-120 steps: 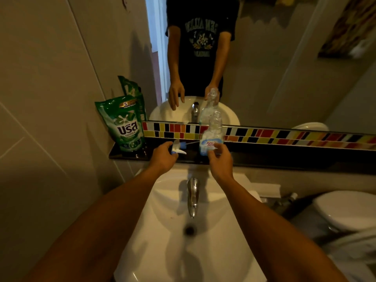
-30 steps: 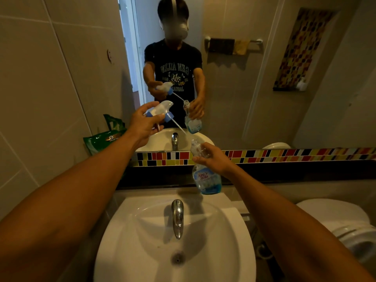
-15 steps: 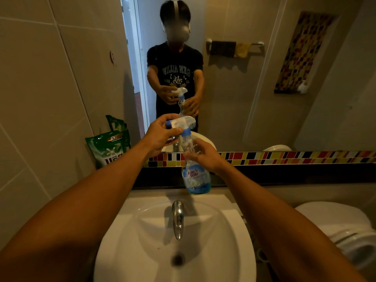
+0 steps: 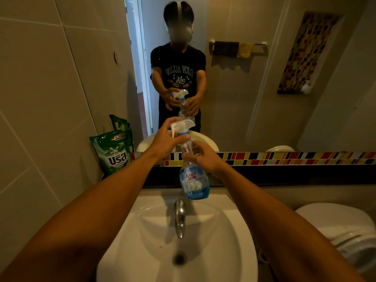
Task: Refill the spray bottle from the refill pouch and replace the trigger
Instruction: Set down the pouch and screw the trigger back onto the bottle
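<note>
Bathroom sink (image 4: pixel 234 231) lies below. My right hand (image 4: pixel 203 157) grips the spray bottle (image 4: pixel 193 180) upright above it, catching drips; my left hand (image 4: pixel 165 142) grips the trigger (image 4: pixel 182 127) seated on its neck, apparently for tightening.

A home bathroom: washbasin (image 4: pixel 234 231), mirror (image 4: pixel 244 98), toilet (image 4: pixel 325 218), tiled walls.
</note>
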